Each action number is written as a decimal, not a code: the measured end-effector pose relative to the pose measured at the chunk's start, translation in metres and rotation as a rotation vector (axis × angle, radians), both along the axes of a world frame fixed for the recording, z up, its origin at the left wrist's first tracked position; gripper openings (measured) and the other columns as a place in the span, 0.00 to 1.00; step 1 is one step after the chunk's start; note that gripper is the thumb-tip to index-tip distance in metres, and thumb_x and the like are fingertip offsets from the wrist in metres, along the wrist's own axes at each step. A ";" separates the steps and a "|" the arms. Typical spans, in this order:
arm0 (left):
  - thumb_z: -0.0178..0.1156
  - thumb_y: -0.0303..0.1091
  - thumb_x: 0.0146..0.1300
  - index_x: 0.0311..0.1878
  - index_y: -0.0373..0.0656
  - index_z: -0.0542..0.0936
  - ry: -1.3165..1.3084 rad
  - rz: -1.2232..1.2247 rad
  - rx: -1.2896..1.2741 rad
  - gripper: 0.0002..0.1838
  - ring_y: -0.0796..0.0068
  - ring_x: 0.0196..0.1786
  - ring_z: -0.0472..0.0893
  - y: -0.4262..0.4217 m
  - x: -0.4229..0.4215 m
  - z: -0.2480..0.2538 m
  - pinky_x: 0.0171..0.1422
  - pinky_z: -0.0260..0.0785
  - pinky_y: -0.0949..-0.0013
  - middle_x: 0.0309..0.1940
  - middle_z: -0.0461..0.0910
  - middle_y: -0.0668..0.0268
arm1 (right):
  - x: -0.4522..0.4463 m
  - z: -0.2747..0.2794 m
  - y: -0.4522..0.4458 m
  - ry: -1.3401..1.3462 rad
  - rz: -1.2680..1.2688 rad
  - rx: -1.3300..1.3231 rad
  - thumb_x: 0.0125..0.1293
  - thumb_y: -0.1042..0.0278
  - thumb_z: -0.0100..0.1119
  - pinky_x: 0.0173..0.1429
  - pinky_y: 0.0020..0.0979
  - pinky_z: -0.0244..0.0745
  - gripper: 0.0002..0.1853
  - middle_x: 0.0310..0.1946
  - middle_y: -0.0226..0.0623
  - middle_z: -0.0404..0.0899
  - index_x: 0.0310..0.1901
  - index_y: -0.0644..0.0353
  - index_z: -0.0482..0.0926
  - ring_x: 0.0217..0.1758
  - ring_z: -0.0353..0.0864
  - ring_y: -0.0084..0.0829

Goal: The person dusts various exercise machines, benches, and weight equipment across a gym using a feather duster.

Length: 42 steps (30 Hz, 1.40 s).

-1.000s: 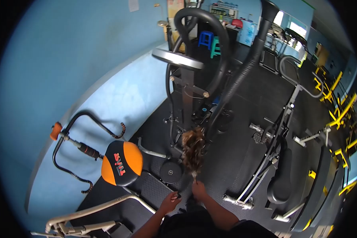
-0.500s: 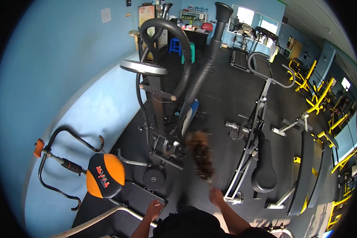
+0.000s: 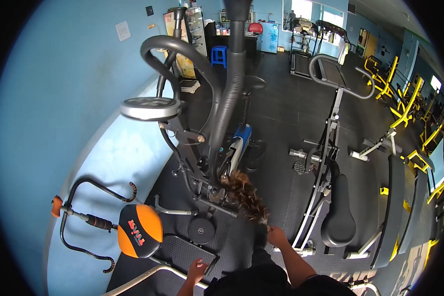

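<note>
R hand (image 3: pixel 277 237) clamped on fthr duster (image 3: pixel 247 198) | L hand (image 3: pixel 197 271) apart, loosely open | orange/blk seat (image 3: pixel 140 231): "TWIST"

Dark trousers (image 3: pixel 264 257) show below a black top (image 3: pixel 249 282) with a short black sleeve (image 3: pixel 323 286).

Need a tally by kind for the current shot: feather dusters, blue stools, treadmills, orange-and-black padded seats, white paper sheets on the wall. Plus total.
Feather duster: 1
Blue stool: 1
Treadmills: 2 (left treadmill, right treadmill)
Orange-and-black seat: 1
White sheet: 1
Total: 6
</note>
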State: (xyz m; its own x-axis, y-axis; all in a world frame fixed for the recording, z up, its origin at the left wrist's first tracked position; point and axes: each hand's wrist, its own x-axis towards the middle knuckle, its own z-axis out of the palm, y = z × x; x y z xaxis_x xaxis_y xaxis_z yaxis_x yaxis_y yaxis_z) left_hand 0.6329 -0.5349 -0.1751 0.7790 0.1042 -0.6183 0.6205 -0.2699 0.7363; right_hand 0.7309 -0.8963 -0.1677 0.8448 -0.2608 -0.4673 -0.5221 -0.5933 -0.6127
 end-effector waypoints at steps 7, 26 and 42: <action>0.67 0.42 0.58 0.63 0.36 0.67 0.042 -0.051 0.003 0.34 0.67 0.50 0.77 -0.094 0.097 -0.003 0.54 0.69 0.65 0.48 0.77 0.55 | 0.111 0.043 -0.047 0.025 0.223 -0.075 0.66 0.59 0.49 0.53 0.49 0.71 0.15 0.42 0.54 0.79 0.43 0.62 0.78 0.49 0.77 0.55; 0.70 0.49 0.52 0.69 0.40 0.56 0.029 0.095 0.104 0.48 0.65 0.48 0.77 -0.173 0.248 -0.034 0.52 0.69 0.61 0.43 0.78 0.58 | 0.172 0.020 -0.119 0.057 0.421 -0.078 0.66 0.54 0.47 0.49 0.52 0.72 0.16 0.38 0.52 0.81 0.43 0.55 0.78 0.44 0.79 0.56; 0.63 0.54 0.54 0.67 0.40 0.61 -0.294 -0.595 0.565 0.42 0.44 0.62 0.67 -0.215 0.346 0.060 0.65 0.61 0.50 0.59 0.66 0.46 | 0.293 0.018 -0.125 0.093 0.511 -0.085 0.66 0.54 0.47 0.51 0.48 0.74 0.16 0.41 0.47 0.81 0.43 0.53 0.80 0.47 0.79 0.53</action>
